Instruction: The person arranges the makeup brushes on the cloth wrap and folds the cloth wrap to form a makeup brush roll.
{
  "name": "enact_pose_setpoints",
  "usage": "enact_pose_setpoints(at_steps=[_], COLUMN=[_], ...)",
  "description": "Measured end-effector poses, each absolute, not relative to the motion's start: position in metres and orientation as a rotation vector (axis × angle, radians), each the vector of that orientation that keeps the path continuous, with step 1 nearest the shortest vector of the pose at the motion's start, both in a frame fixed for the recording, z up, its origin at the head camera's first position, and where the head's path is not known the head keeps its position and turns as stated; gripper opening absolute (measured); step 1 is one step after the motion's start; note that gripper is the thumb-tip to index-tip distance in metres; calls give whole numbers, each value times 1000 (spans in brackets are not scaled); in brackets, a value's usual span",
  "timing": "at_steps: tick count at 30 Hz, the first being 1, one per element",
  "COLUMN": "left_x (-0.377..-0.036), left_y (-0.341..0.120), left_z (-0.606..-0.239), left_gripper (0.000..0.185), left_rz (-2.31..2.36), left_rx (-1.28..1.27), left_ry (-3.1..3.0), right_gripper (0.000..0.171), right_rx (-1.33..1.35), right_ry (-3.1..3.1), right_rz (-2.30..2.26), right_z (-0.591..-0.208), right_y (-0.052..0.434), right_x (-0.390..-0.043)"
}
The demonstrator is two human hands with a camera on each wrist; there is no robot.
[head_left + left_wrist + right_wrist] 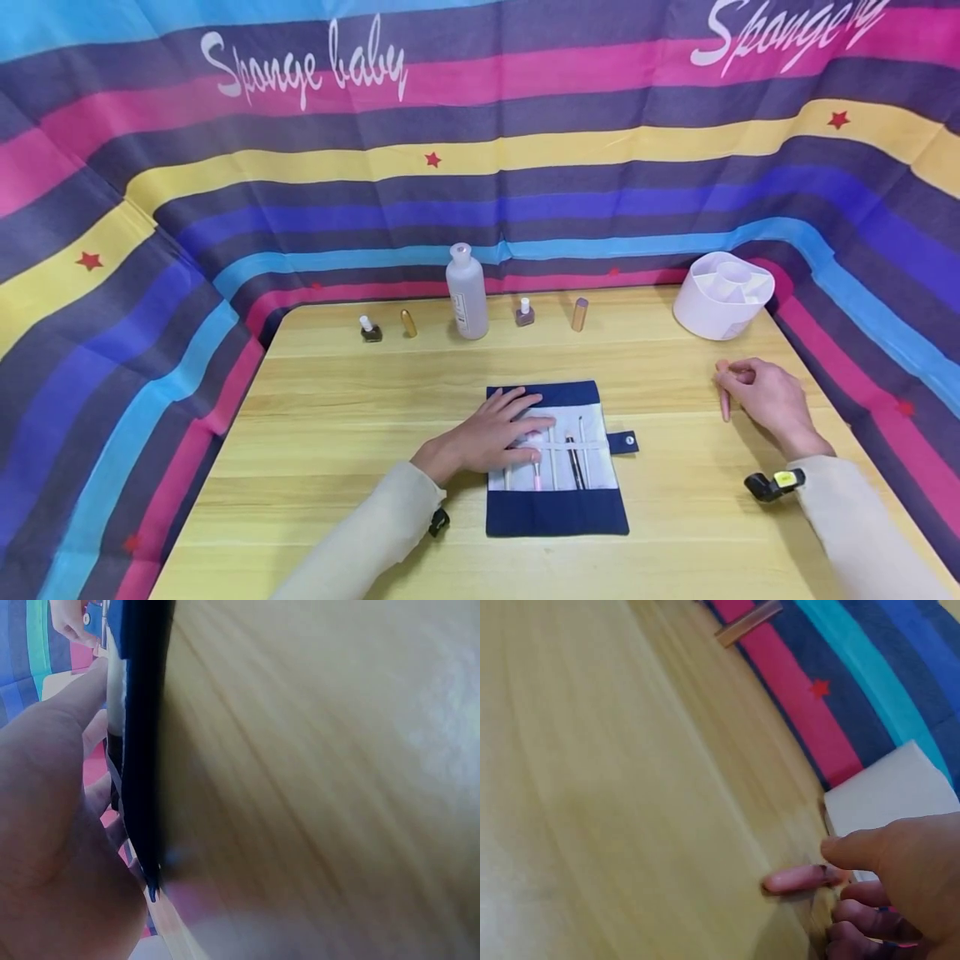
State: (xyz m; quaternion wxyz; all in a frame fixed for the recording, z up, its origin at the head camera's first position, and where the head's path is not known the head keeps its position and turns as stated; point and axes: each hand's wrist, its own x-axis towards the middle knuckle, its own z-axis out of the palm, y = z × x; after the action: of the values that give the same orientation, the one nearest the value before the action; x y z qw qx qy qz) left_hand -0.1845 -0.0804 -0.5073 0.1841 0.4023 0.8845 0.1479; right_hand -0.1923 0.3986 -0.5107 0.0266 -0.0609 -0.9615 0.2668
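My left hand (491, 435), fingers spread, rests on the unfolded navy brush roll (555, 512) at the table's middle. Several slim brushes and tools, one a black-handled brush (576, 462), sit under the roll's white elastic band; the hand covers part of them. In the left wrist view the roll's dark edge (142, 750) runs beside the palm. Off to the right, my right hand (768, 400) pinches a short pink makeup brush (724, 404) between thumb and fingers. The right wrist view shows its rounded pink handle (795, 879) pointing away from the fingertips.
Behind the right hand stands a white divided organizer (712, 304). Along the back are a dark nail polish bottle (371, 332), a gold bullet-shaped tube (408, 323), a tall translucent bottle (468, 296), a mauve nail polish bottle (524, 315) and a copper-coloured tube (580, 315). Striped cloth (375, 200) surrounds the table.
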Motion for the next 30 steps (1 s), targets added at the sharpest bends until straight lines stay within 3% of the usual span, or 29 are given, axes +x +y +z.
enact_pose_setpoints(at_steps=[5,10,15,20,23,30], left_x=[-184,-184,-184,-185,-184,-184], left_y=[-81,-81,-82,-82,-81,-81], left_z=[-507,-507,-508,-508,-508,-508], left_gripper=[59,59,59,59,59,59], left_rz=[424,423,427,420,418,421], left_rx=[1124,1121,1128,1135,1141,1143], left_ry=[2491,2491,2493,2496,2500,2500], right_gripper=[39,28,27,42,53,52], right_rx=[-85,20,174,317,316,376], right_ry=[-3008,-3028,-2871,-2623,-2582,-2596], right_rz=[814,830,1303,1861,1979,2057], right_z=[-511,-508,-501,-497,-496,-507], right_y=[386,370,348,319,300,269], right_x=[-196,-197,-196,-202,-207,-215])
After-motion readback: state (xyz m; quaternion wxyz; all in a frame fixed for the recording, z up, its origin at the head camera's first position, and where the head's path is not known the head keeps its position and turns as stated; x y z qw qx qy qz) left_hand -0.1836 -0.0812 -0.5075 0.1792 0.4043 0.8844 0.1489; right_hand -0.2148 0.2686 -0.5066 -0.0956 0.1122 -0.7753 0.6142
